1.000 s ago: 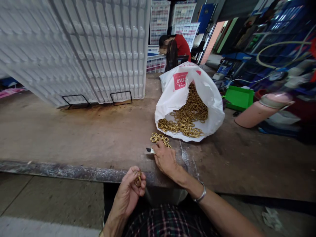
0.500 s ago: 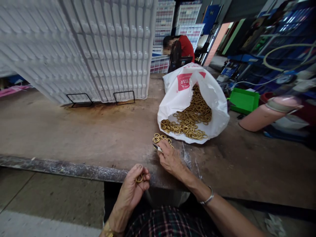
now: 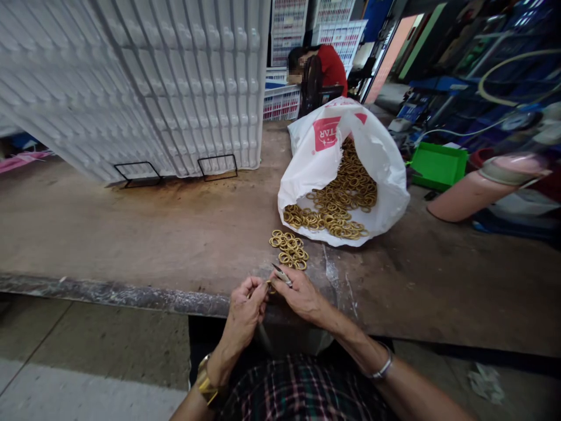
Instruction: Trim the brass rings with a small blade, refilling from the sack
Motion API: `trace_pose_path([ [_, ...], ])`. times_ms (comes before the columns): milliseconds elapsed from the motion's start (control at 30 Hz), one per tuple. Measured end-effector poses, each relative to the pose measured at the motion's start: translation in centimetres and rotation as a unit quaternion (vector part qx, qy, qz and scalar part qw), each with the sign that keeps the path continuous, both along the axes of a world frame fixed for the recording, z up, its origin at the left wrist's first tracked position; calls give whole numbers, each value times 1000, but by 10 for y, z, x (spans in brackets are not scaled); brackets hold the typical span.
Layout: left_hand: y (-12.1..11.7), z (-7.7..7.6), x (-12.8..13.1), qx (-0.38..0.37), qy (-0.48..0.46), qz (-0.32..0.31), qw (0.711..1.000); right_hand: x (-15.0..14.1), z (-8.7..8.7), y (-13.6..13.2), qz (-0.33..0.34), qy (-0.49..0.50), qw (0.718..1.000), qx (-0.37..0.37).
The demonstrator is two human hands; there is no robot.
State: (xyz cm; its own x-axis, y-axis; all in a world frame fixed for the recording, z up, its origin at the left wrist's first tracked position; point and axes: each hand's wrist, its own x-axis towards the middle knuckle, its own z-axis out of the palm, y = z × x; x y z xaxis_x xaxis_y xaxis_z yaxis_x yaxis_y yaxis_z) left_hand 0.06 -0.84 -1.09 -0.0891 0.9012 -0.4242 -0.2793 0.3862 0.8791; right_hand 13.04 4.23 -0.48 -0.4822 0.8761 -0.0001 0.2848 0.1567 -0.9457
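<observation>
My left hand [image 3: 246, 307] is closed, pinching a brass-coloured ring [image 3: 271, 287] between thumb and fingertips at the table's front edge. Close beside it, my right hand [image 3: 303, 296] is closed on a small pointed tool that looks like thread snips [image 3: 283, 275], its dark tip towards the upper left. The right fingertips meet the same ring. Fingers hide part of the ring and tool. Just beyond the hands lies a small heap of loose rings [image 3: 289, 250]. Behind it, an open white plastic bag [image 3: 302, 175] lies on its side, with many more rings inside.
White ribbed plastic trays [image 3: 193, 93] stand on edge at the left by two black wire stands. A green tray [image 3: 439, 166] and a pink cylinder [image 3: 473, 190] sit right on the wooden table [image 3: 131, 234]. Behind are stacked crates [image 3: 287, 29] and a person in red [image 3: 331, 70].
My right hand has drawn back from the ring heap towards my left hand, keeping the snips. My left hand has turned and risen to meet it, and the ring is now between both.
</observation>
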Motion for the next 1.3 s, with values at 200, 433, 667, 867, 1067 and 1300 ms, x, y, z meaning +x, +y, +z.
trace_pose_path([
  [200, -3, -4, 2, 39, 23, 37, 998, -4, -6, -4, -77, 48, 982, -166],
  [433, -4, 2, 7, 43, 105, 30, 993, -6, -7, -9, -65, 137, 937, -313],
  [667, -7, 8, 6, 16, 87, -6, 996, -5, -13, -5, -99, 69, 978, -171],
  [867, -10, 1, 2, 24, 84, -59, 994, -5, -8, -5, -81, 31, 990, -108],
  [1067, -9, 4, 1, 31, 6, -68, 997, -5, -9, -7, -70, 44, 992, -100],
  [1300, -10, 3, -1, 39, -42, -65, 996, -5, -5, -5, -47, 49, 993, -91],
])
